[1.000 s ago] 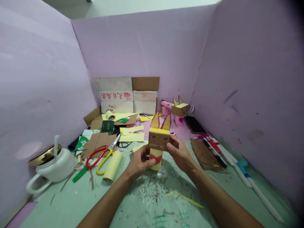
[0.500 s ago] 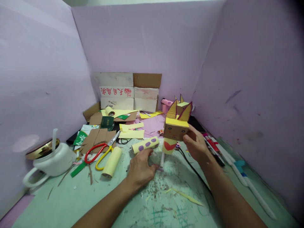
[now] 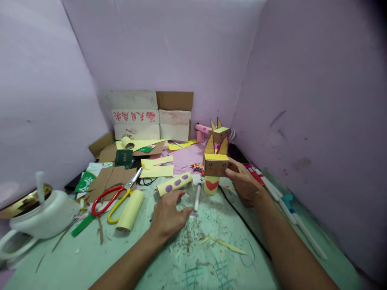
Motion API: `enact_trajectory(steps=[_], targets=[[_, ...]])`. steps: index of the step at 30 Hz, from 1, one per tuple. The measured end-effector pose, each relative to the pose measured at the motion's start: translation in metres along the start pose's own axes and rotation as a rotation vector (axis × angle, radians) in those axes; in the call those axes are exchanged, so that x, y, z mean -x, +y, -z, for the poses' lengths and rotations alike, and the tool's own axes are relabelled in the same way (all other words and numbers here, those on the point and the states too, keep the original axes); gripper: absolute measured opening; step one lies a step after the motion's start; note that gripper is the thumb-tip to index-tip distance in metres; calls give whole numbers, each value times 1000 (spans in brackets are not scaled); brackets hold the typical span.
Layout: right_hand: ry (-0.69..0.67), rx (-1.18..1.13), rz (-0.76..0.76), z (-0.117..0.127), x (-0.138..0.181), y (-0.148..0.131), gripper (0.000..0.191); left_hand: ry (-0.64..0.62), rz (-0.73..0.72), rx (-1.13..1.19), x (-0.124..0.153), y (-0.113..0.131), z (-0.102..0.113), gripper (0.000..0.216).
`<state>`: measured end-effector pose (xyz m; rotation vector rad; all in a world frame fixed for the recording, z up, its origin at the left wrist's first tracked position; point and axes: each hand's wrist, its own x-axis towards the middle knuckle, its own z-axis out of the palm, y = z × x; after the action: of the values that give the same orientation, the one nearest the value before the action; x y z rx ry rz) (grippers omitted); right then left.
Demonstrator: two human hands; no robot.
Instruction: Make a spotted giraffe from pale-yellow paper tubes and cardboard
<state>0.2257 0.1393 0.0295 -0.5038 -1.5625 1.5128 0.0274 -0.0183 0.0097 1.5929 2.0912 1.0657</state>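
My right hand (image 3: 243, 183) grips a cardboard animal figure (image 3: 215, 167) by the right side of its box head. The figure has pointed ears outlined in purple, a drawn face, and a yellow tube body with a red heart. Its base appears to rest on the table. My left hand (image 3: 169, 215) hovers or rests low over the table, thumb and fingers apart, holding nothing visible. Just right of its thumb lies a white marker (image 3: 197, 198) with a purple tip. Beyond the left fingers is a yellow paper tube (image 3: 174, 185) with purple spots.
Scissors (image 3: 116, 199) and a plain yellow tube (image 3: 130, 211) lie left, near a white mug (image 3: 45, 217). Cardboard scraps (image 3: 110, 181) and a printed box (image 3: 136, 117) are behind. A second eared figure (image 3: 219, 133) stands farther back. Markers (image 3: 287, 207) and a black cord (image 3: 244, 223) lie right.
The view has shifted, so most things sit farther left. The figure has come down and away from the marker, which now shows fully. My left hand's thumb has drawn away from the marker's near end.
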Motion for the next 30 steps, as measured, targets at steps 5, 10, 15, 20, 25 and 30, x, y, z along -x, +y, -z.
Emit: enact_trajectory(steps=[5, 10, 15, 20, 25, 30], targets=[[-36, -22, 19, 0, -2, 2, 58, -8, -19, -19, 0, -1, -1, 39], [-28, -31, 30, -2, -2, 0, 60, -12, -24, -55, 0, -2, -1, 38], [13, -4, 18, -7, -1, -5, 72, 54, -54, -72, 2, -1, -1, 32], [78, 38, 13, -11, 0, -8, 68, 383, -210, 66, 6, 1, 11, 18], [120, 32, -8, -13, -3, 0, 65, 681, -109, 242, -4, -5, 36, 16], [169, -48, 74, -11, 0, -3, 57, 752, -4, 531, -16, -10, 56, 20]])
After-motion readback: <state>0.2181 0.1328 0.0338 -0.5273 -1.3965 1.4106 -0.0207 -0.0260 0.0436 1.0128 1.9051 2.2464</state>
